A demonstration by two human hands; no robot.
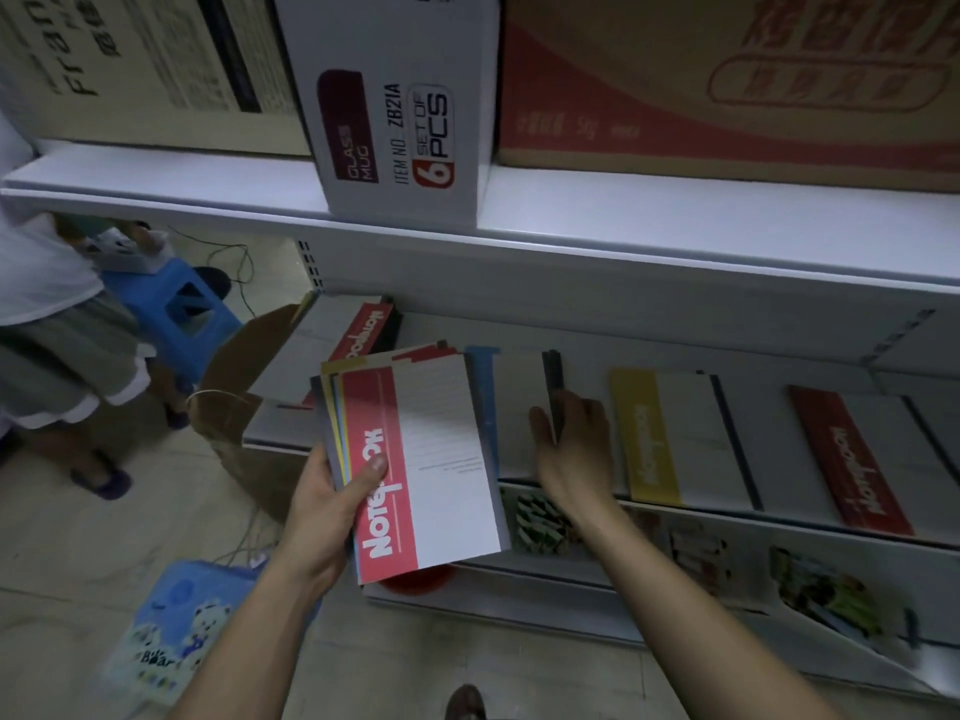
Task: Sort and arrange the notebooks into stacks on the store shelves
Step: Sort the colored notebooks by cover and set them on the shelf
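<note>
Our left hand [332,491] grips a fanned bundle of notebooks [441,459], thumb pressed on the red top cover, held just in front of the middle shelf [587,371]. Our right hand [569,444] clasps the grey stack [519,402] lying on that shelf, fingers curled round its near side. A yellow-banded stack [652,439] and a red-banded stack [852,459] lie to its right. The upper shelf [675,241], bearing a glass-mug box [400,122], overhangs them; a paper bag [234,423] stands at left.

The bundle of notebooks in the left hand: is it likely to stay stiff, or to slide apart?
Probably stiff: the bundle of notebooks juts flat beyond the left hand without sagging. It may slide apart, since the edges fan out and the covers look smooth.
</note>
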